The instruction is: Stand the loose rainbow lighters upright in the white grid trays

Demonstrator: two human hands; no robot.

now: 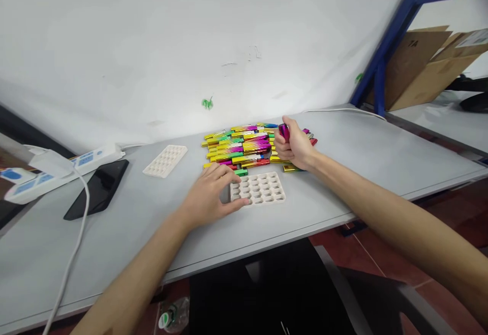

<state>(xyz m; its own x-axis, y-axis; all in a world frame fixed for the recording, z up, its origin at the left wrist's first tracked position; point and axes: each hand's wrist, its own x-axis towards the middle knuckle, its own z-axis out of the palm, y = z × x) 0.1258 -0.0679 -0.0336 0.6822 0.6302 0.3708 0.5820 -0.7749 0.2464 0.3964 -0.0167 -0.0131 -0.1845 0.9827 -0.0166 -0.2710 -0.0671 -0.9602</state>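
A shiny magenta lighter (284, 131) stands upright in my right hand (295, 144), fingers wrapped round it and thumb at its top. This hand is raised over the right part of a pile of metallic lighters (240, 147) in yellow, green, magenta and red. Just in front of the pile lies a pale tray (261, 188) with rows of holes, all of which look unfilled. My left hand (209, 192) holds the tray's left end, thumb at the near edge and index finger at the far corner. Its other fingers reach to the pile's front edge.
Another pale holed tray (165, 161) lies further left. Beyond it are a black phone (97, 190) and a white power strip (91, 159), with a white cable (82, 223) running forward. A white wall backs the table; a blue frame (379, 86) and cardboard boxes (423, 70) stand right.
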